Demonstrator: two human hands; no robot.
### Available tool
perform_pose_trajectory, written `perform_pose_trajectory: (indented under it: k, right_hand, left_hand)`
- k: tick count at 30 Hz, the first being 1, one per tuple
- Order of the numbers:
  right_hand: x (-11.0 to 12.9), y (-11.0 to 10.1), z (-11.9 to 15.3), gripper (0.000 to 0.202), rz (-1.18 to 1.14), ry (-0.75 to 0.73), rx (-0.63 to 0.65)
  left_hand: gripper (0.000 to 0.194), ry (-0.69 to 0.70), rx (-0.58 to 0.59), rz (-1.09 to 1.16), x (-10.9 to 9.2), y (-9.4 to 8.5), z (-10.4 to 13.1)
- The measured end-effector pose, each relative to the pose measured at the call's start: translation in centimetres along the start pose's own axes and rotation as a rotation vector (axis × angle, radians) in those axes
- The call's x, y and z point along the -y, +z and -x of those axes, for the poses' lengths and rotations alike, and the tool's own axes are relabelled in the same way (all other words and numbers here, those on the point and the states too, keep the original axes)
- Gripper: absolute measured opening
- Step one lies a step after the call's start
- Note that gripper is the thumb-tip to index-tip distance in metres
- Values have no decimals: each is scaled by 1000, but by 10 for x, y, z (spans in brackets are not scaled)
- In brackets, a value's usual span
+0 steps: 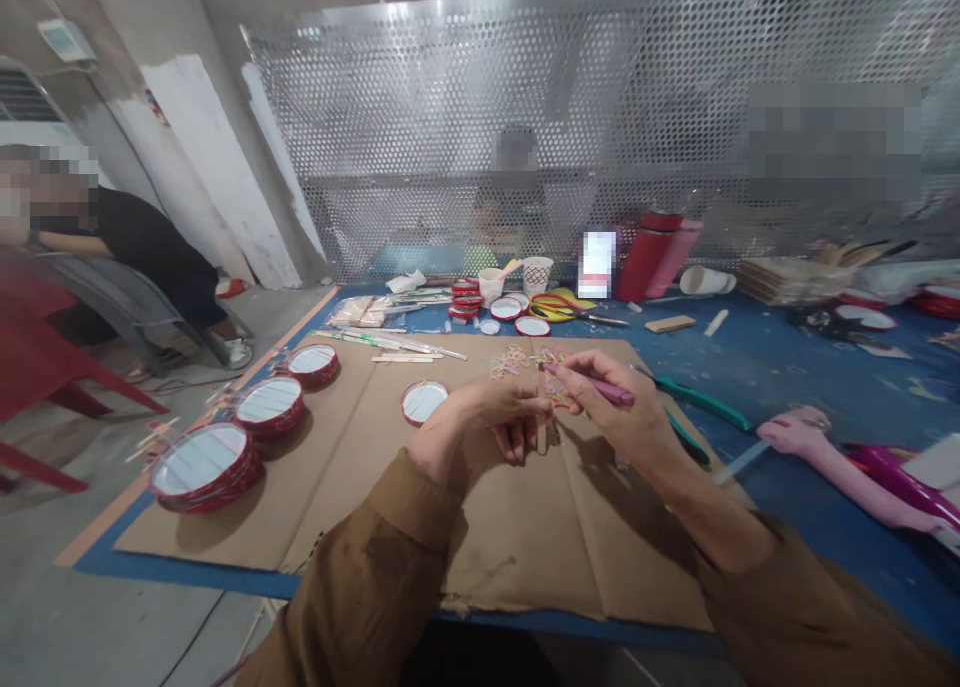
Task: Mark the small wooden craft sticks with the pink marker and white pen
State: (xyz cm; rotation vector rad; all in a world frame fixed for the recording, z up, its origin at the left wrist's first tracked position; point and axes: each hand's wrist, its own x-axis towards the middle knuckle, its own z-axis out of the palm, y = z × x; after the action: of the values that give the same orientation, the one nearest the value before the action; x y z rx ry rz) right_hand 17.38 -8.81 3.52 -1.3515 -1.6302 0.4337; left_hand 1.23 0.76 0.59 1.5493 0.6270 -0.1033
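Observation:
My left hand (510, 407) is closed on a small flat wooden piece (542, 435), held upright above the cardboard. My right hand (619, 407) grips a purple pen-like tool (606, 389), whose tip points left at the top of the wooden piece. Whether the tip touches the wood I cannot tell. Just beyond the hands lie small coloured rubber bands (510, 363) in loose heaps. A round red-rimmed lid (424, 403) with a white face rests left of my left hand. Green-handled pliers (701, 404) lie beyond my right hand.
Three red round tins (206, 469) with sticks across them line the cardboard's left side (360, 507). At the back stand paper cups (537, 275), a lit phone (596, 265) and a red bottle (649, 257). A pink glue gun (840, 462) lies right. Another person (150, 237) sits far left.

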Motion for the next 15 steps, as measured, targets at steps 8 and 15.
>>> perform_pose_trajectory:
  k: [8, 15]
  right_hand:
    - [2, -1, -1, 38, 11, 15, -13]
    - [4, -1, -1, 37, 12, 33, -7]
  left_hand:
    - [36, 18, -34, -63, -1, 3, 3]
    - [36, 21, -20, -55, -5, 3, 6]
